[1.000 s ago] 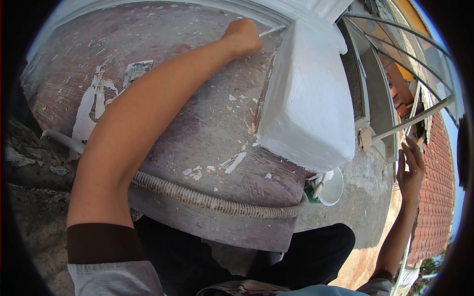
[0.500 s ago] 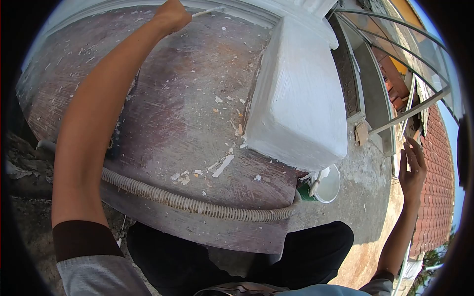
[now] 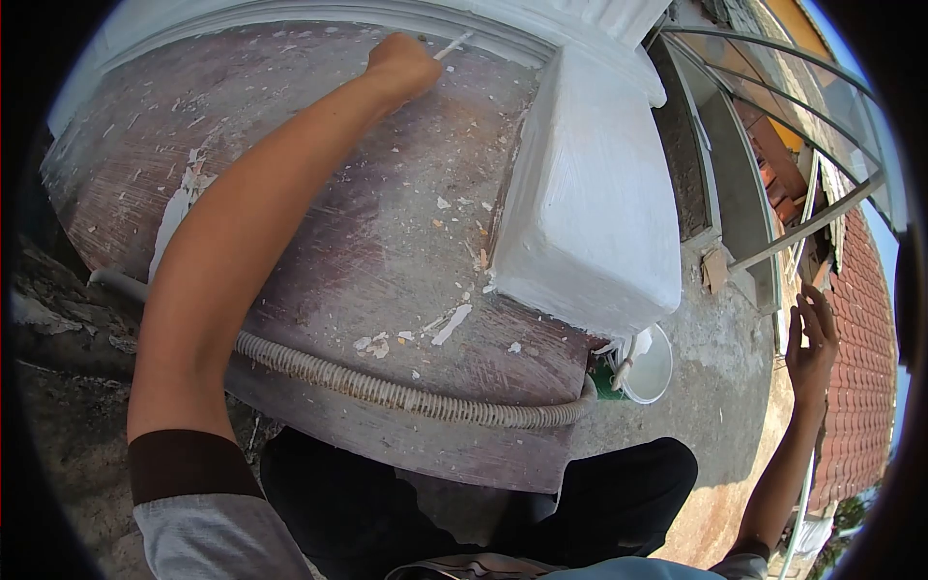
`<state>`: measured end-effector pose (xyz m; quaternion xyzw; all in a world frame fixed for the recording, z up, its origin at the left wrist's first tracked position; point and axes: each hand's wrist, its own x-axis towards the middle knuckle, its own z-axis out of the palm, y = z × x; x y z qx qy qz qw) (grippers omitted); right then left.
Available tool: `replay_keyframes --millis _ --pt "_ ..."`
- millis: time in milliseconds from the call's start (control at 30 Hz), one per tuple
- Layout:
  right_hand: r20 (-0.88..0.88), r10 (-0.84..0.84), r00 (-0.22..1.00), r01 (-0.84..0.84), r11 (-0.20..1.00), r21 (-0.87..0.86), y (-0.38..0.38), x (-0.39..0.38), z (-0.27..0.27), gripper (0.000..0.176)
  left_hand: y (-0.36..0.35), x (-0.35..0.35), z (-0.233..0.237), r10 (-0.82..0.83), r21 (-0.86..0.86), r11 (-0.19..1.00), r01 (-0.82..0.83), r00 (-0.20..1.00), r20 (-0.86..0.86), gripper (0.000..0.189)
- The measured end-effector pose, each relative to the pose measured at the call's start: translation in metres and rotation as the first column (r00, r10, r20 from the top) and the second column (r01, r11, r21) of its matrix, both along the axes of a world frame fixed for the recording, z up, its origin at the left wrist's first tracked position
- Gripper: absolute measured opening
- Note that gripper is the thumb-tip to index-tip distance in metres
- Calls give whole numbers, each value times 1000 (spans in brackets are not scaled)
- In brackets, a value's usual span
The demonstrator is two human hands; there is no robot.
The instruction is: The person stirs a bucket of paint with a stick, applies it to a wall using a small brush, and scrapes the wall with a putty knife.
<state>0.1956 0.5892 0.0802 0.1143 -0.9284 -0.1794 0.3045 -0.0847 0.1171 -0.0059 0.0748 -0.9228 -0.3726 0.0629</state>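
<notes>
A: What is the left hand [image 3: 401, 66] doing?

B: It is closed into a fist around a thin pale stick [image 3: 452, 44], at the far end of a bare, outstretched arm. The stick pokes out of the fist up and to the right. Its tip lies at the lower edge of the white moulding [image 3: 319, 14] that runs along the top of the view. I cannot tell whether it is a brush or a scraper.

A: And the right hand [image 3: 812, 343]?

B: It is open, fingers stretched upward and slightly apart, with nothing in it. It is at the far right, just beside a thin pale rail [image 3: 783, 324]. Whether it touches the rail I cannot tell.

A: What lies under the left arm?

B: A scuffed purple-brown surface [image 3: 387, 213], scattered with white paint flakes [image 3: 452, 324]. A white-painted block [image 3: 590, 193] stands against its right side, well clear of the left hand.

A: Anything lower down?

B: A ribbed hose [image 3: 406, 394] curves along the surface's near edge and ends below the block. Just beside that end sits a small white bucket [image 3: 650, 372] on a concrete floor [image 3: 715, 387]. The person's dark trousers [image 3: 503, 503] fill the bottom middle.

A: And beyond the right hand?

B: Metal bars [image 3: 807, 227] slant across the upper right, with red roof tiles [image 3: 865, 319] at the edge.
</notes>
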Motion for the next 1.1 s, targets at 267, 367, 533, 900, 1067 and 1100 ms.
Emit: replay_keyframes --millis 267,367,533,900,1067,1100 --pt "10 14 1000 -14 1000 0 2 3 -6 20 -9 -6 -23 -74 -179 983 40 980 -186 31" --pt "7 8 1000 -8 1000 9 5 4 -5 20 -30 -9 -23 -32 -152 988 7 985 -167 30" --pt "10 -5 1000 5 1000 -15 1 4 -7 20 -10 3 -18 -42 -14 999 41 995 -94 30" --pt "3 22 1000 -22 999 32 -3 5 -4 17 -51 -15 -13 29 -196 978 -72 977 -212 25" --pt "-2 -3 1000 3 1000 8 0 11 -3 18 -103 -14 -6 167 -55 983 -178 973 -157 28" --pt "-3 -3 1000 3 1000 6 -1 11 -3 18 -100 -14 -9 153 -43 986 -162 973 -172 28"
